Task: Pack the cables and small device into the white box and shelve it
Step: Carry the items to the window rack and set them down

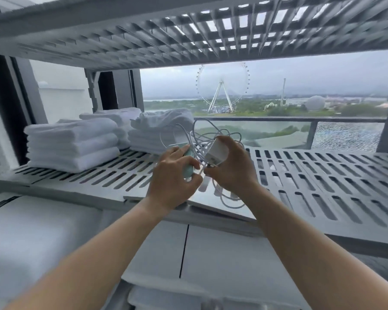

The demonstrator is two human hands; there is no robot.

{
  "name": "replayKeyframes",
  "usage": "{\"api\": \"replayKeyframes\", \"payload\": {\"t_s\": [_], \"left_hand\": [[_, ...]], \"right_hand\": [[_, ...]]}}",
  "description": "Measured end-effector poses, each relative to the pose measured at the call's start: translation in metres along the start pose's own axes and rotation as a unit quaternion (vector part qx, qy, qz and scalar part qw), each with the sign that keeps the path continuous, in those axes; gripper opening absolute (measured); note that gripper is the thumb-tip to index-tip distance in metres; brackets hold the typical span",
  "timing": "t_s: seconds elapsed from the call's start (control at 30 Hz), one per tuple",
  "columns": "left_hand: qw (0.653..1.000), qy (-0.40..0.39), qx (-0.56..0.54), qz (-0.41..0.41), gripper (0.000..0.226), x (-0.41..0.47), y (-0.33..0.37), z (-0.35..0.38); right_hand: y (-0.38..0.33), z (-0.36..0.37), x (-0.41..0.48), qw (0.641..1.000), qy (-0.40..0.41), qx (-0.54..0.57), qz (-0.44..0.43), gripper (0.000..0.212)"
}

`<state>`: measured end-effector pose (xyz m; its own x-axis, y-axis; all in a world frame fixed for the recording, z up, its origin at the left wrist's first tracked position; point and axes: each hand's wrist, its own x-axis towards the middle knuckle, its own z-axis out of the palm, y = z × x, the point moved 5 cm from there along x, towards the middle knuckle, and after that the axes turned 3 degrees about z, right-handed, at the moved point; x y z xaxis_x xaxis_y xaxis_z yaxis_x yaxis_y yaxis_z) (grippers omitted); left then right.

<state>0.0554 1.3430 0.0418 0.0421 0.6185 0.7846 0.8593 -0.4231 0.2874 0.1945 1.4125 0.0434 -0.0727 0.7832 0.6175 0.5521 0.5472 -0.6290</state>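
Both my hands are raised over the middle of a grey slatted shelf [311,175]. My left hand [173,177] grips a small pale-green device [187,170], mostly hidden by my fingers. My right hand [232,168] holds a white charger plug [216,154]. A tangle of white cables [207,136] loops up between and behind both hands, with one loop hanging down below my right wrist. Under the hands a flat white box piece [213,204] lies on the shelf's front edge; whether it is the lid or the box itself I cannot tell.
Stacks of folded white towels [73,145] fill the shelf's left part, with another stack [159,133] just behind the cables. A second slatted shelf [188,30] hangs close overhead. A window and balcony rail lie behind. White surfaces [38,238] sit below the shelf.
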Motion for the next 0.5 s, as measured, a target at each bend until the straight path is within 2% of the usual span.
{"api": "replayKeyframes", "payload": {"t_s": [0.5], "left_hand": [[0.999, 0.001, 0.038, 0.03, 0.012, 0.06, 0.108, 0.113]], "right_hand": [[0.112, -0.111, 0.045, 0.999, -0.022, 0.028, 0.029, 0.064]]}}
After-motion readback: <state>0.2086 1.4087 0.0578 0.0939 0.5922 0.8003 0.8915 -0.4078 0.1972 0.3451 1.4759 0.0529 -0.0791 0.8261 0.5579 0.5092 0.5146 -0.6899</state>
